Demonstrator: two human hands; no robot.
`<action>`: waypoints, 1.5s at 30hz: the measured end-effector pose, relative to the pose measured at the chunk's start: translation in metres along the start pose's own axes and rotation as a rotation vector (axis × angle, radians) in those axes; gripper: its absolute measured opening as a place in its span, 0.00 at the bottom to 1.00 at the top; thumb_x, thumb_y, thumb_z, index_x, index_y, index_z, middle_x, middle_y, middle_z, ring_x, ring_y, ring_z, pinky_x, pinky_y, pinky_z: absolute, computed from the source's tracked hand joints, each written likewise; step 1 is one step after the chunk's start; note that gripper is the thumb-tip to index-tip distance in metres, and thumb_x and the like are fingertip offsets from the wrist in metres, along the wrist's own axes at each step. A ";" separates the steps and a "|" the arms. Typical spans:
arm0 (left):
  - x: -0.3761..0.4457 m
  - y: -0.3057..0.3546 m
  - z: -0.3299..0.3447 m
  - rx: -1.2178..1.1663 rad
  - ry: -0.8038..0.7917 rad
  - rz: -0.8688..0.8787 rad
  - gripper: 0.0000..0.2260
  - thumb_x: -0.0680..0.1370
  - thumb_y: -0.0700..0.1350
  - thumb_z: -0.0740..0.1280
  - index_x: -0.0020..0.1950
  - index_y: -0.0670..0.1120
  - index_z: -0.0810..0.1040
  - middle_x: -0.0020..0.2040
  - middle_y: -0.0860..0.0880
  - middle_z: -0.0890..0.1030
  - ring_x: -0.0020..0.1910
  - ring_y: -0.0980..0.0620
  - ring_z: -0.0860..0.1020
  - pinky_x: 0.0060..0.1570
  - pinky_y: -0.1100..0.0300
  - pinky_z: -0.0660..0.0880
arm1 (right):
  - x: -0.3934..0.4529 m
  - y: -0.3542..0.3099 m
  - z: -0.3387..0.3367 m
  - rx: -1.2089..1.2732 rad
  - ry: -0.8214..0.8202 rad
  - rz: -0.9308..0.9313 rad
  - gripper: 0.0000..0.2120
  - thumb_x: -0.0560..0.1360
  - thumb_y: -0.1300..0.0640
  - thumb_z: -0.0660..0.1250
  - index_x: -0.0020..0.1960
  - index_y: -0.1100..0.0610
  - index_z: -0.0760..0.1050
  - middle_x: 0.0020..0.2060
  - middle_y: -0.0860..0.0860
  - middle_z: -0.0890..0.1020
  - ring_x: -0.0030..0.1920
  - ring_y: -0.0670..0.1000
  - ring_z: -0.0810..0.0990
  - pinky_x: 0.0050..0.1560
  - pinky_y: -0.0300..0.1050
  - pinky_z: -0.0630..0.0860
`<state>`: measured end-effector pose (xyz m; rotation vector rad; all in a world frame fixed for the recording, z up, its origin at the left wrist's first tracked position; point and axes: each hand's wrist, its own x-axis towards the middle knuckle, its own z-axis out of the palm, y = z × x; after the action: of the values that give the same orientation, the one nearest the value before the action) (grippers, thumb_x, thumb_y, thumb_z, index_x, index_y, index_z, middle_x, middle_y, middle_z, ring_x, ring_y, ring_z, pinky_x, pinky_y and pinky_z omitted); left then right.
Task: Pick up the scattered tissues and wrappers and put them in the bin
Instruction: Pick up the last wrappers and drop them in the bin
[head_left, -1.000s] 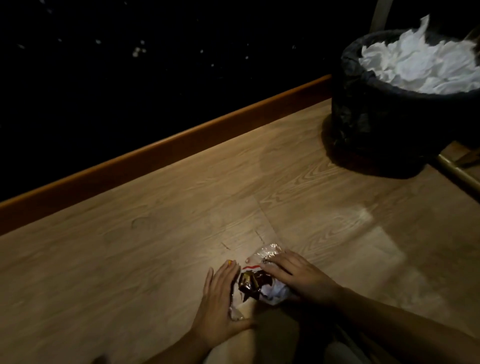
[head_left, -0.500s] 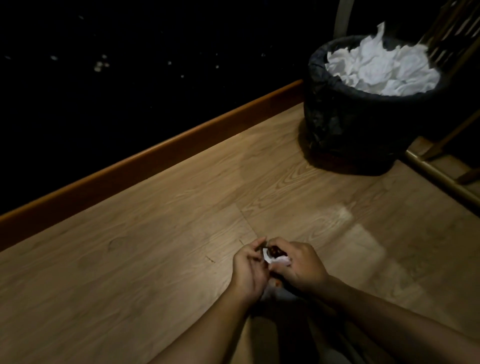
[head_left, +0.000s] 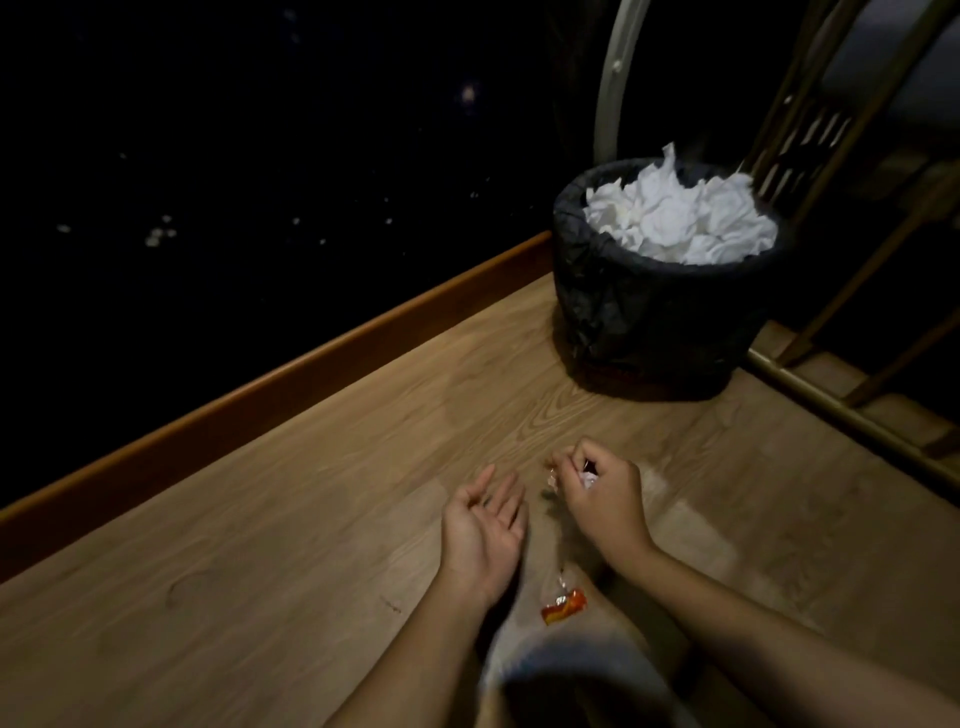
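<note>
Wood-grain flooring (head_left: 322, 519) fills the lower part of what we see, dimly lit, with an orange-brown skirting board (head_left: 291, 374) running diagonally along a very dark wall. We hold our right hand (head_left: 597, 493) above the floor with its fingers curled round a small bunch of crumpled wrappers (head_left: 587, 479), white and clear bits showing between the fingers and at the thumb side. Our left hand (head_left: 485, 525) lies just beside it, palm turned up, fingers relaxed and spread, holding nothing. Between our forearms, nearer to us, a red and orange wrapper (head_left: 563, 607) with a clear twisted end lies on the floor, apart from both hands. Farther off to the right, near the skirting board, stands a round bin (head_left: 649, 322) lined with a black bag, heaped to the rim with white crumpled tissues (head_left: 680, 218). Behind and to the right of the bin we make out metal and wooden bars of some furniture (head_left: 810, 130), too dark to tell more. A blurred grey shape at the bottom edge sits between our arms; we cannot tell what it is.
</note>
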<state>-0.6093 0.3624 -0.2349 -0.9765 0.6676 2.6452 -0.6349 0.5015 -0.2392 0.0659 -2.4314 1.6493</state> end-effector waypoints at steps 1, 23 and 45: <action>0.006 -0.001 0.002 0.124 0.020 0.016 0.21 0.80 0.43 0.56 0.73 0.45 0.66 0.71 0.41 0.71 0.71 0.44 0.68 0.71 0.52 0.62 | 0.012 -0.004 -0.006 0.058 -0.013 0.046 0.16 0.76 0.63 0.68 0.33 0.58 0.66 0.30 0.56 0.78 0.35 0.52 0.83 0.33 0.46 0.78; 0.037 0.028 0.162 1.753 -0.230 0.606 0.34 0.72 0.38 0.66 0.75 0.49 0.57 0.75 0.44 0.57 0.75 0.41 0.56 0.74 0.46 0.59 | 0.250 -0.092 -0.113 -0.488 0.316 -0.120 0.20 0.67 0.72 0.57 0.57 0.60 0.69 0.59 0.58 0.66 0.58 0.57 0.69 0.62 0.49 0.69; 0.061 -0.003 0.137 2.150 -0.312 0.739 0.48 0.72 0.59 0.71 0.79 0.51 0.41 0.79 0.43 0.35 0.78 0.43 0.36 0.76 0.42 0.43 | 0.228 -0.051 -0.127 -0.895 0.132 -0.004 0.25 0.81 0.41 0.45 0.65 0.48 0.75 0.76 0.53 0.60 0.78 0.58 0.47 0.68 0.69 0.30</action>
<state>-0.7293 0.4367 -0.1846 0.4320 2.8145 0.7517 -0.8324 0.6175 -0.1034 -0.1660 -2.7950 0.4223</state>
